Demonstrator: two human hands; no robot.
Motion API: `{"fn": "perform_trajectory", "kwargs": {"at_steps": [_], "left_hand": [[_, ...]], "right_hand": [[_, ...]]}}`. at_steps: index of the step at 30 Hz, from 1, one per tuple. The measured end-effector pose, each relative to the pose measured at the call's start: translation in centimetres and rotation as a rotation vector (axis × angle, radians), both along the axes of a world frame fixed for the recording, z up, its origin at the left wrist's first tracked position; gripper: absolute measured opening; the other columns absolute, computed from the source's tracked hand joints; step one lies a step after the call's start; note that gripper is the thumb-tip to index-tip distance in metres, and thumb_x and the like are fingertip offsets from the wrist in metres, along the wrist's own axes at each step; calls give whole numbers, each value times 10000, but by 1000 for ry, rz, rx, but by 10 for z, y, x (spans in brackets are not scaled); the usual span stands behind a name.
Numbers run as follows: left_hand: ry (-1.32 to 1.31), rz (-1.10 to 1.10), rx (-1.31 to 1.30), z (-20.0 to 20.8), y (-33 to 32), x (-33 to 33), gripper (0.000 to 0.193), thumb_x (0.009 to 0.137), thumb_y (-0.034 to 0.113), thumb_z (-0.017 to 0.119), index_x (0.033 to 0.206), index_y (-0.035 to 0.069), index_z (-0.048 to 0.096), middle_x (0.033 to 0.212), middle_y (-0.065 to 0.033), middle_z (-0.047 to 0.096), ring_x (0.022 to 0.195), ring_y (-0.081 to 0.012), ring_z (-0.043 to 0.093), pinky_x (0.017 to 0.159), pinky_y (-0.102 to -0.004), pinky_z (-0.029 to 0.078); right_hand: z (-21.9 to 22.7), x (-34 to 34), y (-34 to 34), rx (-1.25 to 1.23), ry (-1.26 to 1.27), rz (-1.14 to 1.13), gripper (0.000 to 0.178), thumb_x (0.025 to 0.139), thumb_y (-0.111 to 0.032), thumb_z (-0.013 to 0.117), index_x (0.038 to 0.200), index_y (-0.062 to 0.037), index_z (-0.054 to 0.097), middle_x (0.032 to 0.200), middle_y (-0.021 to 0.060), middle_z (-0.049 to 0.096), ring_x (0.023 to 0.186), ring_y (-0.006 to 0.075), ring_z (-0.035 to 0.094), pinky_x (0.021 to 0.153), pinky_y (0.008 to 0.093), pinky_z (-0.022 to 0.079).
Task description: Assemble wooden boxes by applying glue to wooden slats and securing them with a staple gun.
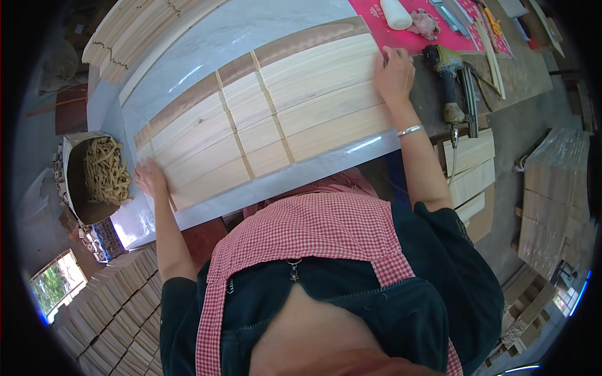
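A wide wooden panel (200, 147) of pale planks, with a browner plank along its far edge, lies on a light marbled tabletop (182, 69). Two narrow strips (273, 106) run across it near the middle. At the panel's left end, my left hand (150, 180) grips the edge, its fingers bent over the wood. Around the far right corner, my right hand (396, 75) is closed on the other end, a bracelet on its wrist. Part of each hand's grip is hidden.
An air nail gun (448, 88) with a hose lies right of my right hand. A bin of wood offcuts (78, 182) stands at left. Stacked slats (135, 31) are at the far left. A white bottle-like roll (396, 14) and a rag (424, 25) lie on pink cloth. Wrapped boards (552, 200) stand right.
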State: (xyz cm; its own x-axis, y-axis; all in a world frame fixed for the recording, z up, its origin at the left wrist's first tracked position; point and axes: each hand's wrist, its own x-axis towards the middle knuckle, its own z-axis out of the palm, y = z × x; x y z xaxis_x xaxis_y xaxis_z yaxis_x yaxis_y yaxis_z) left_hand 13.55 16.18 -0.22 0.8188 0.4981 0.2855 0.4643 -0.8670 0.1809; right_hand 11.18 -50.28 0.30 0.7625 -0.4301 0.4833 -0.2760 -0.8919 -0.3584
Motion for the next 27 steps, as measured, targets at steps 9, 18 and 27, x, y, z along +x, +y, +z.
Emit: {"fn": "perform_trajectory", "kwargs": {"at_steps": [9, 18, 27], "left_hand": [[69, -21, 12, -24, 23, 26, 561, 1013, 474, 465, 1279, 3, 612, 1271, -252, 623, 1202, -446, 546, 1034, -497, 423], [-1, -129, 122, -14, 17, 62, 539, 1004, 455, 458, 1279, 14, 600, 1234, -241, 639, 1113, -439, 596, 973, -492, 478], [-53, -129, -31, -21, 7, 63, 598, 992, 484, 470, 1373, 34, 572, 1335, -218, 610, 1170, -443, 561, 1022, -487, 440]], "right_hand": [[-4, 6, 13, -102, 144, -76, 228, 954, -248, 579, 971, -60, 708, 1051, 153, 656, 912, 361, 629, 835, 470, 487], [-9, 44, -3, -142, 45, -24, 281, 952, -299, 581, 1046, -76, 724, 1084, 162, 668, 975, 386, 636, 868, 499, 507], [-16, 56, -8, -77, 53, 64, 291, 954, -286, 567, 1060, -57, 712, 1105, 164, 664, 977, 404, 629, 881, 493, 517]]}}
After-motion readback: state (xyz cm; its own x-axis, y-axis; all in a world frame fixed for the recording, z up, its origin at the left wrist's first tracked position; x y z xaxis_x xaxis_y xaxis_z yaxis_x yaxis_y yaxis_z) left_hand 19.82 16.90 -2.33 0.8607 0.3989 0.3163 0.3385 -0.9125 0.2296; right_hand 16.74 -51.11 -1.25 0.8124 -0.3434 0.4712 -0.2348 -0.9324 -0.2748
